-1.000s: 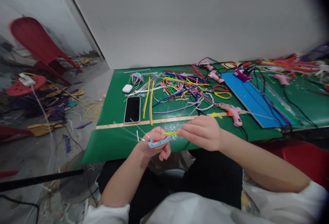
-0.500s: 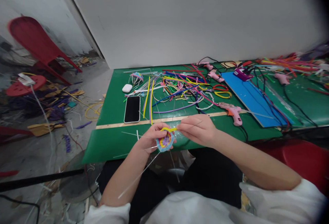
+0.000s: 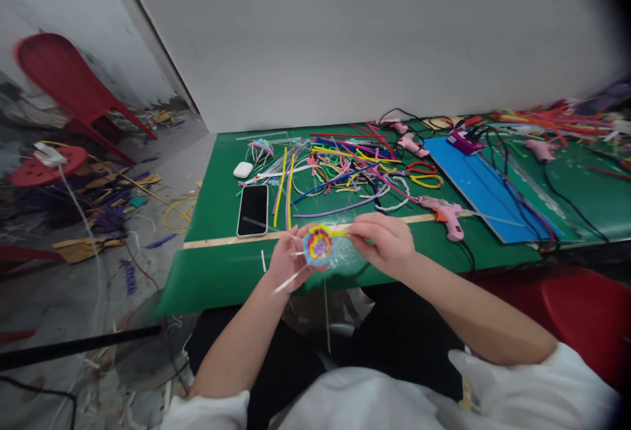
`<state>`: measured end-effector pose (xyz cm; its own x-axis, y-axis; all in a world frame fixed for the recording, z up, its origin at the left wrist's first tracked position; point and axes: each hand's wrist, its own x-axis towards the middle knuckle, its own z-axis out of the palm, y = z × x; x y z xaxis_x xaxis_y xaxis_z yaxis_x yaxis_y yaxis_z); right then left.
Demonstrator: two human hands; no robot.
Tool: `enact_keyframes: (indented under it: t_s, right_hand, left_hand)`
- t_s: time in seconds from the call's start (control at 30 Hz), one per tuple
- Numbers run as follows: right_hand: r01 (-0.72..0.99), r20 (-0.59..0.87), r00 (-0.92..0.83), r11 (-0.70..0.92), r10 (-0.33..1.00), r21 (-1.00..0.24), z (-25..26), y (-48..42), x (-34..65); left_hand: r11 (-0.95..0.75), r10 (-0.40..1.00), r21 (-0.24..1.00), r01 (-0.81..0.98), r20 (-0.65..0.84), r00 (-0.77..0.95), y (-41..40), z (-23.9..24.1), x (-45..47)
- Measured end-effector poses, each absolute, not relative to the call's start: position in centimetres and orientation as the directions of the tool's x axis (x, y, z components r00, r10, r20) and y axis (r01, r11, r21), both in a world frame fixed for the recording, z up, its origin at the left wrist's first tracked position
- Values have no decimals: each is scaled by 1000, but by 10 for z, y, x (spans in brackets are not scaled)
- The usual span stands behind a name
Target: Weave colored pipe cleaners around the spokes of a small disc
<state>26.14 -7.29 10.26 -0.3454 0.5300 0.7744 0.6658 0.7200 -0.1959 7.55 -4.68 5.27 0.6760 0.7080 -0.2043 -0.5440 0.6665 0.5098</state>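
My left hand [image 3: 290,260] is closed on a small round woven piece [image 3: 318,246], ringed in purple, yellow, pink and light blue, just above the table's front edge. Thin pale strips stick out of the piece toward me and downward. A yellow strip [image 3: 338,233] runs from its upper rim to my right hand [image 3: 382,240], whose thumb and fingers pinch the free end. Part of the left fingers is hidden behind the woven piece.
On the green table [image 3: 217,279] lie a phone [image 3: 253,210], a white case [image 3: 243,169], a heap of coloured strips [image 3: 340,167], scissors [image 3: 426,181] and a pink glue gun [image 3: 446,214]. A blue board [image 3: 486,187] with cables is at right. A red stool [image 3: 582,311] stands beside me.
The woven piece has turned to face me more and moved slightly up and right. My right hand has shifted a little, still pinching the yellow strip.
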Motion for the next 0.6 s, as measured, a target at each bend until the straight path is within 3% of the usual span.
enact_keyframes:
  t_s: [0.1, 0.17, 0.23, 0.3, 0.43, 0.6]
  right_hand:
    - [655, 694, -205, 624, 690, -426, 106, -71, 259]
    - [634, 638, -141, 564, 757, -529, 108, -70, 258]
    - [611, 581, -122, 522, 805, -595, 109, -68, 257]
    - [592, 534, -131, 498, 835, -634, 108, -67, 257]
    - [575, 457, -152, 455, 876, -680, 107, -66, 257]
    - [549, 370, -122, 373, 921, -748, 105, -64, 255]
  left_hand:
    - [451, 867, 648, -614, -154, 474, -49, 51, 81]
    - [119, 977, 778, -617, 21, 214, -51, 45, 84]
    - [-241, 969, 843, -480, 238, -69, -54, 39, 84]
    - [-437, 897, 863, -256, 396, -195, -54, 36, 81]
    - [-480, 866, 873, 87, 488, -107, -51, 41, 68]
    - [-351, 935, 920, 176, 333, 125, -45, 48, 59]
